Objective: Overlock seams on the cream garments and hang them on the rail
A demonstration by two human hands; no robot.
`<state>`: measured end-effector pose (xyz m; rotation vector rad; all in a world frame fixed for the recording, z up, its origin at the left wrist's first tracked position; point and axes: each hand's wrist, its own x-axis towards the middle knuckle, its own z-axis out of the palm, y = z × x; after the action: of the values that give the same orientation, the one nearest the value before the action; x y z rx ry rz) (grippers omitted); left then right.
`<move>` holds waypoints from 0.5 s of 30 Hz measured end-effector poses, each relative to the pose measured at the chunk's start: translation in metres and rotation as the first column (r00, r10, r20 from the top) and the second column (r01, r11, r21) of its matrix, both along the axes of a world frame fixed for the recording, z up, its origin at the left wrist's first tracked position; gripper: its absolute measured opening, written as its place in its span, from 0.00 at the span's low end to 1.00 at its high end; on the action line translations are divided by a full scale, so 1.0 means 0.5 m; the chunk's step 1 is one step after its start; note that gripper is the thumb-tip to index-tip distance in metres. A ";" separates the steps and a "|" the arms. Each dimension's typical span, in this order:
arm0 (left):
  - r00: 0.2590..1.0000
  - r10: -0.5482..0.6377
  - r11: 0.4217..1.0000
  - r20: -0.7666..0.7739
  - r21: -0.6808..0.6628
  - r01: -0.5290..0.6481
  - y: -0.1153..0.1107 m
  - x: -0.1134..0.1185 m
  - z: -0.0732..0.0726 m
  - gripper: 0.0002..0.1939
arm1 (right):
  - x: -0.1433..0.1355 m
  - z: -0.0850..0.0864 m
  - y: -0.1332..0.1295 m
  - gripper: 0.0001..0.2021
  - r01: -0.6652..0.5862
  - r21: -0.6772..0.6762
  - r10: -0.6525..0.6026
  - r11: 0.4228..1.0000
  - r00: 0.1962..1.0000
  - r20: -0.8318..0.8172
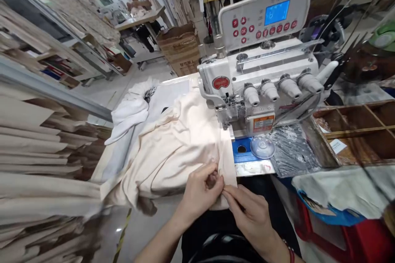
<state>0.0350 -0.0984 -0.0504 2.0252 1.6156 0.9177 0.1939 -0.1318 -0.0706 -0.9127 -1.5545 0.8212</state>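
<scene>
A beige piece of fabric (pixel 173 144) lies in loose folds across the machine table, its right edge running up to the needle area of a white overlock sewing machine (pixel 262 70). Near the front end of that edge, my left hand (pixel 203 185) pinches the cloth between thumb and fingers. Just to its right, my right hand (pixel 249 209) pinches the same edge, the fingertips of both hands almost touching. What lies inside the left palm is hidden. The machine's panel has a lit blue screen (pixel 277 12).
A white bundled cloth (pixel 129 111) lies at the table's left. Right of the needle area are a clear round dish (pixel 262 147) and a divided wooden tray (pixel 354 131). Stacked beige cloth (pixel 31 148) fills the left side. Behind stand a cardboard box (pixel 182 49) and a seated person (pixel 135 2).
</scene>
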 end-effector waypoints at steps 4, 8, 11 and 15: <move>0.995 0.091 0.986 0.049 0.136 -0.097 -0.072 -0.010 -0.023 0.08 | 0.022 -0.035 -0.058 0.10 0.060 -0.336 -0.103 0.940 0.988 -0.113; 0.794 0.195 0.970 0.575 0.007 -0.243 -0.127 -0.001 -0.031 0.06 | 0.032 -0.047 -0.081 0.29 -0.151 -0.681 -0.100 0.717 0.944 -0.314; 0.431 0.410 0.911 0.804 -0.388 -0.141 -0.120 0.009 -0.044 0.13 | 0.031 -0.039 -0.087 0.24 -0.282 -0.683 -0.016 0.674 0.919 -0.395; 0.506 0.381 0.906 0.774 -0.422 -0.035 -0.104 0.017 -0.051 0.21 | 0.026 -0.026 -0.099 0.22 -0.299 -0.675 0.029 0.675 0.924 -0.381</move>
<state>0.0433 -0.1506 -0.0758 0.8346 1.2930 1.3034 0.2071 -0.1813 -0.0836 -1.1071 -0.9881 1.7164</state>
